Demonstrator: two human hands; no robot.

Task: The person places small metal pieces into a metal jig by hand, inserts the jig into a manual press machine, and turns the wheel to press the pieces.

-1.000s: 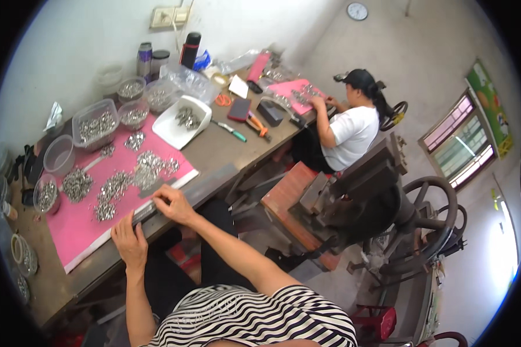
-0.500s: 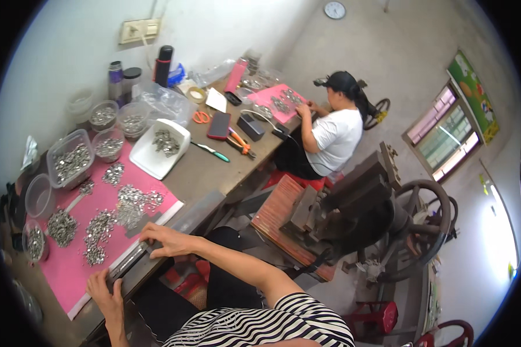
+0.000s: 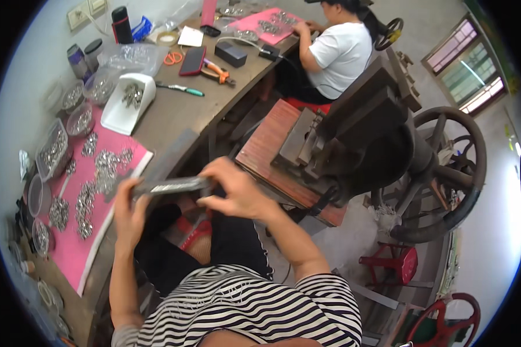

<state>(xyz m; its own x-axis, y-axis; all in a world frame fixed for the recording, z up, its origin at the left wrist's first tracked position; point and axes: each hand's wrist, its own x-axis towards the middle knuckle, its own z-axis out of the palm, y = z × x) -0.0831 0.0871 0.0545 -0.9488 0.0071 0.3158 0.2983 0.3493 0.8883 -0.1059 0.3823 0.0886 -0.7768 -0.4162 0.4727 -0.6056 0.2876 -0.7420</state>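
A narrow grey metal bar (image 3: 171, 186), carrying a row of small shiny pieces, is held level off the table, over my lap. My left hand (image 3: 128, 211) grips its left end between thumb and fingers. Around the right end close the fingers and thumb of my right hand (image 3: 237, 189), slightly blurred. To the left, a pink sheet (image 3: 78, 263) covers part of the workbench. Small silvery metal parts lie on it in loose piles, among them a long heap (image 3: 85, 211) and a wider one (image 3: 105, 170). A flat grey strip (image 3: 176, 153) rests by the bench edge.
Clear tubs of metal parts (image 3: 53, 147) line the wall beside a white scoop (image 3: 113, 115). Pliers (image 3: 217, 73), a phone (image 3: 192, 61) and orange scissors (image 3: 172, 58) lie farther along. A heavy press (image 3: 370, 127) with a handwheel stands right; a co-worker (image 3: 341, 55) sits beyond.
Both hands have lifted the bar off the bench edge and brought it rightward over my lap. The view has shifted, bringing more of the press and handwheel into sight.
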